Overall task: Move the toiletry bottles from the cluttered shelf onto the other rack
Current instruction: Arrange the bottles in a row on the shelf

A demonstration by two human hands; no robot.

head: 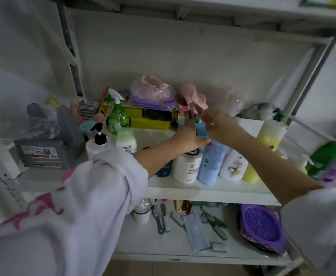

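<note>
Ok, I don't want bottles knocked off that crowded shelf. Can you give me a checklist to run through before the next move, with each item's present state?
1. Both hands in view: ok. Left hand and right hand both reach over the front row of bottles.
2. Grip on the blue basket: cannot tell. Both hands touch it, but motion blur hides the fingers.
3. Bottles below the arms upright: ok. The blue bottle and white jar stand upright.
4. Clearance over the blue bottle: not ok. The left hand is right at its top.
5. Pump bottle clear of the sleeve: not ok. The left sleeve overlaps its base.
6. Destination rack free: cannot tell.
</note>
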